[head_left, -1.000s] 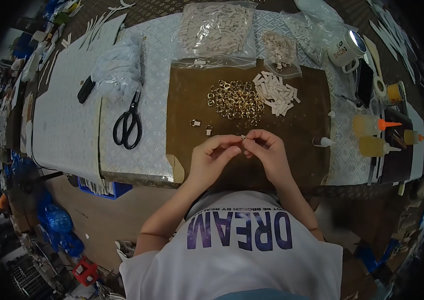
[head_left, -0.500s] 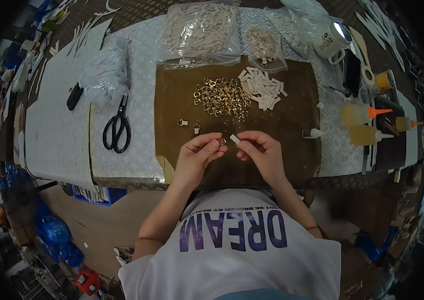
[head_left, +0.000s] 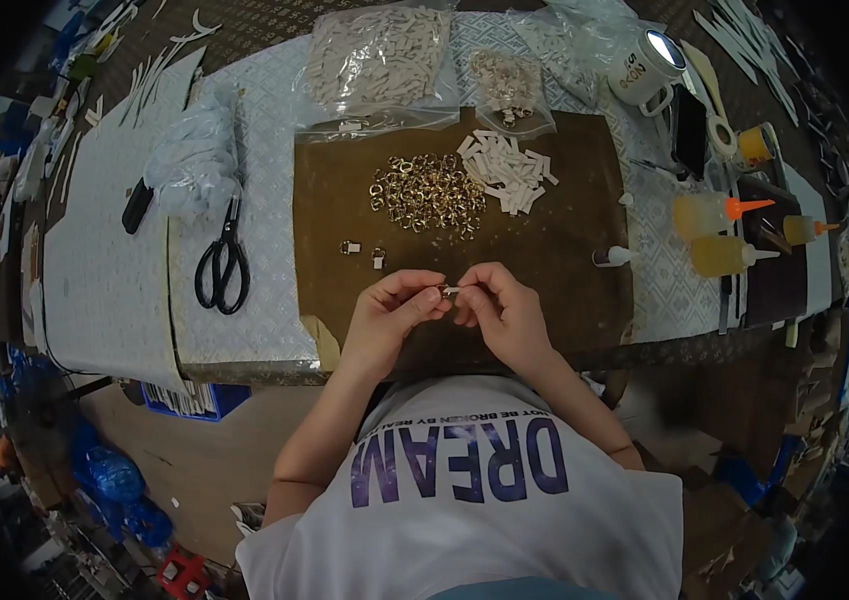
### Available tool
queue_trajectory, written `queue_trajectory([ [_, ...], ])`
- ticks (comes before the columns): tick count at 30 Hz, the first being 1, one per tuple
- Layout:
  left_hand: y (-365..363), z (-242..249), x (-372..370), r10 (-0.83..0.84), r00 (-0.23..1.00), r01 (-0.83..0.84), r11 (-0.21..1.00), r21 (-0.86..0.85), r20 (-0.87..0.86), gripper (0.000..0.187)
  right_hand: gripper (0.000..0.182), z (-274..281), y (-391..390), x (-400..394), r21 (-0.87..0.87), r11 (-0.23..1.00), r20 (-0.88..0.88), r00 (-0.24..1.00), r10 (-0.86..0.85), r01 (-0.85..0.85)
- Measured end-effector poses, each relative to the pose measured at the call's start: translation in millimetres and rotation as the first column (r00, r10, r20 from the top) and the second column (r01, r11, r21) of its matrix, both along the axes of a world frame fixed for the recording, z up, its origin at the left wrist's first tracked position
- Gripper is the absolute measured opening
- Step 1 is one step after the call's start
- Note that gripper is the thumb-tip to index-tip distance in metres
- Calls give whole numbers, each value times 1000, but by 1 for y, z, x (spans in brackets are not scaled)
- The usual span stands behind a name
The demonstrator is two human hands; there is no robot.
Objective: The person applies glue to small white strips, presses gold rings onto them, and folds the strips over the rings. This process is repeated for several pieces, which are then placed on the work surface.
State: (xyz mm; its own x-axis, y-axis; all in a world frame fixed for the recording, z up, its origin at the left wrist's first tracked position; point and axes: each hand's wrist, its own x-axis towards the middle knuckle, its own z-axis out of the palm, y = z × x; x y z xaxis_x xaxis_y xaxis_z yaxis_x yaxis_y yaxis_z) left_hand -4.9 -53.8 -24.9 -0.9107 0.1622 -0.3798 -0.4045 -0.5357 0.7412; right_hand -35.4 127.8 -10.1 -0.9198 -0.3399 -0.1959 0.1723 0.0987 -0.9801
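My left hand [head_left: 400, 305] pinches a small gold ring [head_left: 444, 291] over the front of the brown mat [head_left: 335, 200]. My right hand [head_left: 500, 308] pinches a short white strip [head_left: 454, 289], whose end meets the ring; whether it passes through, I cannot tell. Beyond my hands lie a pile of gold rings [head_left: 427, 195] and, touching it on the right, a pile of white strips [head_left: 510, 172]. Two rings with white strips on them, one [head_left: 350, 248] and another [head_left: 379, 258], rest on the mat left of the pile.
Black scissors [head_left: 224, 262] and a plastic bag [head_left: 192, 150] lie to the left. Bags of strips [head_left: 377, 60] and rings [head_left: 510, 90] are at the back. On the right stand a mug [head_left: 642, 70], a phone [head_left: 689, 130], a tape roll [head_left: 721, 134] and glue bottles [head_left: 723, 256].
The strip in my right hand has come left to meet the ring, and my hands are now closer together. The whole view has shifted slightly.
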Motion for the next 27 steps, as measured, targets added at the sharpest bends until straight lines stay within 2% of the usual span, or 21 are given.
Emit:
queue_trajectory([
  [4, 5, 7, -3, 57, 998, -58, 993, 99, 14, 19, 10, -2, -2, 3, -64, 997, -22, 999, -49, 47],
  [7, 4, 8, -3, 56, 998, -57, 991, 122, 16, 19, 13, -4, -2, 4, -257, 958, 33, 992, -120, 124],
  [13, 6, 3, 0, 12, 1000, -11, 999, 30, -27, 16, 14, 2, 1, 3, -248, 954, 154, 979, -129, 165],
  [15, 7, 1, 0, 1, 999, -1, 1000, -6, -53, 16, 13, 0, 4, 3, -192, 971, 143, 983, -117, 144],
  [21, 11, 13, -5, 21, 1000, -20, 999, 27, -21, 16, 11, -2, 11, -2, -144, 984, 150, 985, -83, 105],
  [27, 7, 0, -1, -41, 991, 25, 991, -129, -126, 15, 11, 0, 12, -1, -143, 988, 173, 984, -41, 66],
])
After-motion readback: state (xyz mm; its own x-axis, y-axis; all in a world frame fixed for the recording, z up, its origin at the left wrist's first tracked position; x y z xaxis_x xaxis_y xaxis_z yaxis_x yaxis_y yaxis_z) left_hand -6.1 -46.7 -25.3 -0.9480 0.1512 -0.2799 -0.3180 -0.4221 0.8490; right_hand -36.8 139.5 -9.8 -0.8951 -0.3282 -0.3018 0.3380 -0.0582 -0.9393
